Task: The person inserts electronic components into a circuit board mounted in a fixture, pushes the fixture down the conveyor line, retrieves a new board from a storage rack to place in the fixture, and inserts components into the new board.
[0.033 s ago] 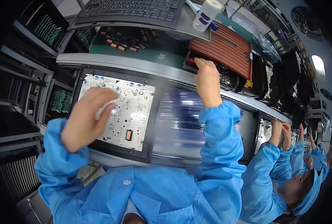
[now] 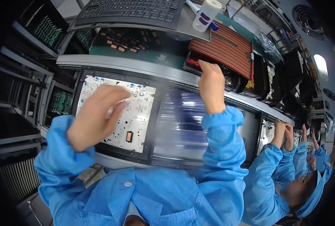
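Observation:
My left hand [image 2: 97, 116] hovers over a white circuit board [image 2: 139, 124] in a dark frame [image 2: 152, 137], its fingers curled toward the thumb. Motion smears it slightly, and anything between the fingertips is too small to make out. On the board sit a black-edged chip [image 2: 129, 136] with a copper-coloured top and small blue parts [image 2: 96, 78]. My right hand [image 2: 211, 84] is at the near edge of a dark bin holding small red parts [image 2: 192, 61]. Its fingertips are drawn together, and what they hold, if anything, is hidden.
Beyond the rail [image 2: 129, 66] lie several copper-topped chips [image 2: 121, 49] and a keyboard [image 2: 131, 13] on a shelf. Ribbed brown-red tubes [image 2: 224, 47] cover bins at right. A white bottle [image 2: 207, 16] stands on the shelf. Co-workers' hands [image 2: 280, 132] work farther right.
My left hand has shifted right across the board. My right hand has drawn slightly back from the bin, so more of the red parts shows.

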`<state>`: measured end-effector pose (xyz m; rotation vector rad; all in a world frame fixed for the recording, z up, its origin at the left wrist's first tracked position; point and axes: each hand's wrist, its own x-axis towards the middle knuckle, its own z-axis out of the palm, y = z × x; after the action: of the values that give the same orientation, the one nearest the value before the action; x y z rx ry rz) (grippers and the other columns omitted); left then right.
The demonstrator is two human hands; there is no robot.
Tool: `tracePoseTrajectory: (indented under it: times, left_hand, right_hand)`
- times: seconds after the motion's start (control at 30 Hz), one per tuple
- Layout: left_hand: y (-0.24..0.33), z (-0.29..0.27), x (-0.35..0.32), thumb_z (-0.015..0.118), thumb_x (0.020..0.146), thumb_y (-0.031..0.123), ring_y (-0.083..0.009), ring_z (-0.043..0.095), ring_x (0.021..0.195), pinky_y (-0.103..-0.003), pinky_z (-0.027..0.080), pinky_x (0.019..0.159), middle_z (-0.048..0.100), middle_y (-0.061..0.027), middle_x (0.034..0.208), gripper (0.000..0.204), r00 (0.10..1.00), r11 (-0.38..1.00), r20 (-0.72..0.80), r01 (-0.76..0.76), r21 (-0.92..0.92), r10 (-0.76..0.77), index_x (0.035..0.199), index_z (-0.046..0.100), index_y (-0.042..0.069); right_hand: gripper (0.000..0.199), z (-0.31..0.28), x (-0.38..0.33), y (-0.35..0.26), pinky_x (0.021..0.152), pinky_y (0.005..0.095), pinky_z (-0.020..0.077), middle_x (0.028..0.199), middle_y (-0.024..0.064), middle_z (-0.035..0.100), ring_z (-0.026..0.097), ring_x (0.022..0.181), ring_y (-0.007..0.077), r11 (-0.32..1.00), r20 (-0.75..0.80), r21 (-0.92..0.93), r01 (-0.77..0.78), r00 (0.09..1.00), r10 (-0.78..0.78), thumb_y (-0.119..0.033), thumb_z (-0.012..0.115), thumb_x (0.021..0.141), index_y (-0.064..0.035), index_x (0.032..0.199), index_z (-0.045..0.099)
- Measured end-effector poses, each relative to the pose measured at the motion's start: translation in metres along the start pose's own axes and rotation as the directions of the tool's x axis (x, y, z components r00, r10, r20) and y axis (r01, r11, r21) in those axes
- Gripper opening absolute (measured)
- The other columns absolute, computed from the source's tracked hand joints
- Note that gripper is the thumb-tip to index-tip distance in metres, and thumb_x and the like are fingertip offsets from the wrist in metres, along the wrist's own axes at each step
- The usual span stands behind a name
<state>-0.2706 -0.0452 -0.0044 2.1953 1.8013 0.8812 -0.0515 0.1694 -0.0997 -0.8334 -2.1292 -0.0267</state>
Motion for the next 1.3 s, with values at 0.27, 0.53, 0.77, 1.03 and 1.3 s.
tracePoseTrajectory:
  times: [0.27,0.53,0.77,1.03,1.3]
  left_hand:
    - [0.047,0.141,0.188,0.059,0.073,-0.001,-0.0301,0.05,0.103,-0.037,0.049,0.087,0.052,-0.0134,0.103,0.025,0.878,0.865,-0.124,-0.416,0.281,0.462,0.098,0.056,-0.001]
    - [0.012,0.218,0.322,0.063,0.075,0.007,-0.0313,0.048,0.11,-0.039,0.049,0.089,0.051,-0.012,0.106,0.018,0.885,0.92,-0.36,-0.163,0.356,0.296,0.092,0.062,0.004]
    - [0.015,0.22,0.332,0.067,0.079,0.012,-0.0291,0.045,0.113,-0.037,0.046,0.094,0.053,-0.0099,0.108,0.012,0.921,0.854,-0.169,-0.24,0.462,0.351,0.09,0.068,0.008]
    - [0.012,0.218,0.332,0.062,0.078,0.007,-0.0301,0.047,0.108,-0.037,0.045,0.095,0.055,-0.0104,0.107,0.013,0.874,0.803,-0.217,-0.269,0.531,0.436,0.091,0.065,0.004]
    - [0.071,0.163,0.241,0.059,0.073,0.002,-0.0292,0.051,0.102,-0.035,0.045,0.091,0.055,-0.0123,0.101,0.022,0.853,0.844,-0.172,-0.42,0.333,0.492,0.095,0.057,0.001]
  right_hand:
    - [0.028,-0.037,-0.034,0.072,0.08,0.0422,0.0486,0.096,0.0189,0.065,0.059,0.09,0.0359,0.948,0.073,-0.21,-0.238,0.963,0.258,0.007,0.051,0.076,0.0038,0.101,0.065]
    - [0.006,-0.009,-0.011,0.081,0.072,0.048,0.0506,0.076,0.0248,0.065,0.063,0.077,0.0421,0.92,0.206,-0.054,-0.388,0.897,0.39,-0.002,0.062,0.073,0.0012,0.076,0.067]
    - [0.018,-0.011,-0.006,0.086,0.075,0.0483,0.0489,0.085,0.0277,0.064,0.06,0.085,0.0455,0.863,0.291,-0.089,-0.498,0.815,0.5,0.009,0.056,0.072,0.0029,0.086,0.066]
    - [0.017,-0.002,-0.009,0.085,0.075,0.0485,0.0487,0.086,0.0279,0.063,0.06,0.086,0.0447,0.876,0.246,-0.147,-0.459,0.841,0.482,0.006,0.057,0.073,0.003,0.087,0.066]
    - [0.009,-0.008,-0.017,0.09,0.067,0.0495,0.0499,0.074,0.0256,0.064,0.063,0.075,0.0429,0.935,0.161,-0.019,-0.355,0.922,0.353,-0.001,0.058,0.074,0.0008,0.073,0.066]
